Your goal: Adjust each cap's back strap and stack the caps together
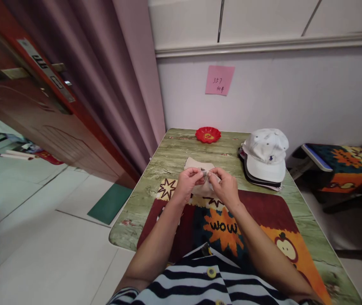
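Note:
A pale beige cap (199, 164) lies in front of me, its brim pointing toward the wall. Both hands are together over its near side, fingertips almost touching. My left hand (189, 183) is closed in a pinch at one end of a small silvery buckle (204, 173), which looks to be on the cap's strap. Thumb and fingers of my right hand (225, 186) pinch the strap at the buckle's other side. Much of the cap is hidden by my hands, and the strap itself is too small to make out well.
A white cap (268, 154) tops a stack of darker caps at the table's right. A red scalloped dish (208, 135) stands near the wall. Under my forearms lies a colourful mat (279, 209) on the green wood-patterned table (126, 220). A patterned stool (346, 165) is at right.

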A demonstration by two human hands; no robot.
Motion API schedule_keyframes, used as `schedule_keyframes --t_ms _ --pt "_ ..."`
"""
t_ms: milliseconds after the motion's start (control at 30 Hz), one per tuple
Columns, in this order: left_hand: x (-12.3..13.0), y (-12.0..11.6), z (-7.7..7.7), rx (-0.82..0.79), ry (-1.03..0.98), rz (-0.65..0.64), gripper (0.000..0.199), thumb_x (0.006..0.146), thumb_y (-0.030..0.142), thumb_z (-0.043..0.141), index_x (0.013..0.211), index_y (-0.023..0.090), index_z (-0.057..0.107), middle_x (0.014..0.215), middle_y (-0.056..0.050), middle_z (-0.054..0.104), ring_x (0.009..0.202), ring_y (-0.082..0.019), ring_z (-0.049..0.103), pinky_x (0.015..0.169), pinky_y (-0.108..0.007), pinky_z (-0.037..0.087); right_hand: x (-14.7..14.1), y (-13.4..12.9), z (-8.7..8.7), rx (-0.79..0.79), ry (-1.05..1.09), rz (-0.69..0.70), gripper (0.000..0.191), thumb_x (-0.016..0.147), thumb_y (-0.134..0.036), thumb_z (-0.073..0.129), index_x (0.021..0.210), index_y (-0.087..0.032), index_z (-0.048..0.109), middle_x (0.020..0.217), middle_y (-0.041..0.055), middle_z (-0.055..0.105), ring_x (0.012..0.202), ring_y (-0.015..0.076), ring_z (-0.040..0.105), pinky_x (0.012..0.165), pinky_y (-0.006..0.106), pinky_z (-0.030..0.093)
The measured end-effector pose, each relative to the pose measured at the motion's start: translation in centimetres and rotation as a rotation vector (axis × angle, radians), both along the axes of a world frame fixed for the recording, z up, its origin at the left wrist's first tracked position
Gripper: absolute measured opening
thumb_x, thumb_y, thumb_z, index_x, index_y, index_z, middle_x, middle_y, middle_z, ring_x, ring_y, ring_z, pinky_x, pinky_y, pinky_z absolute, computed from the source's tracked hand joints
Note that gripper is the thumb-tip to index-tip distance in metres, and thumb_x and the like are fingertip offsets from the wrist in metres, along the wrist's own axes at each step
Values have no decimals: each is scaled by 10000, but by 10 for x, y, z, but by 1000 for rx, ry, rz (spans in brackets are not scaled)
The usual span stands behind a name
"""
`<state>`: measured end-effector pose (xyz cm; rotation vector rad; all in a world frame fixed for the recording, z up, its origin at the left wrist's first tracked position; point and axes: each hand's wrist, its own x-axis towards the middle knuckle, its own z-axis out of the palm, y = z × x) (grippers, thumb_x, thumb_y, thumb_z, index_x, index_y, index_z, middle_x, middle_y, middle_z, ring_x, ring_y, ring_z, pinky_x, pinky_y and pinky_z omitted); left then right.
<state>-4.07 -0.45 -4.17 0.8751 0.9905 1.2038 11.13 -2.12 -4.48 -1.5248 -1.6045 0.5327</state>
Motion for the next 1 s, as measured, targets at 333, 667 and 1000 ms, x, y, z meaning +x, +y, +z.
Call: schedule_keyframes --t_ms 333,667,1000 --pt "1 3 -7 -151 -119 -28 395 564 279 914 831 138 660 701 -14 699 597 -115 664 657 -251 558 12 10 -2 -103 123 107 228 834 -404 543 769 -214 651 672 12 704 597 170 583 637 270 393" --pt "0 3 -7 -97 -74 -59 440 540 321 931 853 131 687 698 -20 705 585 -121 657 646 -255 541 12 10 9 -51 -95 104 193 844 -360 559 795 -221 684 675 13 693 551 160 530 613 267 338" --pt "-3 7 -8 -122 -98 -48 353 602 269 887 847 122 680 717 -24 698 604 -112 657 693 -266 561 25 6 4 -106 83 130 266 844 -444 610 817 -198 707 618 -17 642 513 126 464 533 248 312"
